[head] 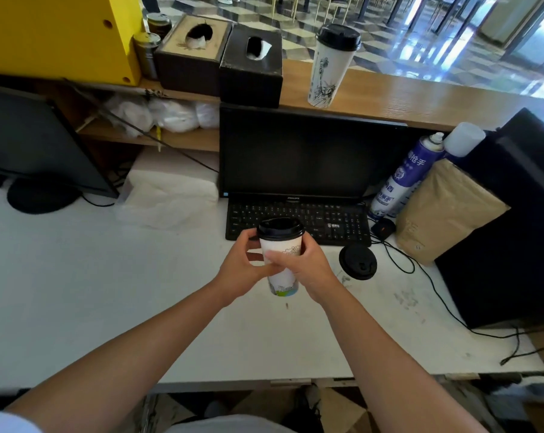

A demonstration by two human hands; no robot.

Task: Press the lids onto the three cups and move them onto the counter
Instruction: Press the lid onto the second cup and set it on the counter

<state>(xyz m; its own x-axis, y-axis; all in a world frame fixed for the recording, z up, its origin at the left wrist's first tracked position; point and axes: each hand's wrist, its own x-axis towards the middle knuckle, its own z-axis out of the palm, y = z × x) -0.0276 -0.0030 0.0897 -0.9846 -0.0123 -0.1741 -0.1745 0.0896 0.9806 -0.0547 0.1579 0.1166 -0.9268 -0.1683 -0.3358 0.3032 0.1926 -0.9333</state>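
Both hands are gripping one white printed paper cup with a black plastic lid (280,257), holding it above the white work surface (77,292) at frame centre. The left hand (244,270) is curling around the cup's 9 o'clock side, thumb up near the lid rim. The right hand (305,267) is wrapping the 3 o'clock side, fingers crossing the front of the cup wall. The lid is sitting on the cup rim; contents are hidden.

A second black lid (357,261) is showing just at 3 o'clock of the right hand, in front of the black keyboard (298,220); whether it is capping a cup I cannot tell, as only a faint printed edge is showing beneath it.

A tall white paper cup with line drawings and a black lid (331,65) is standing upright on the raised wooden surface (420,98) at 1 o'clock, well apart from the hands; contents not visible.

At 11 o'clock on that ledge, two dark tissue boxes (220,57) are sitting side by side, each with white tissue poking from its top slot. A blue-and-white spray can (401,179) is leaning at 2 o'clock beside a brown paper bag (445,210).
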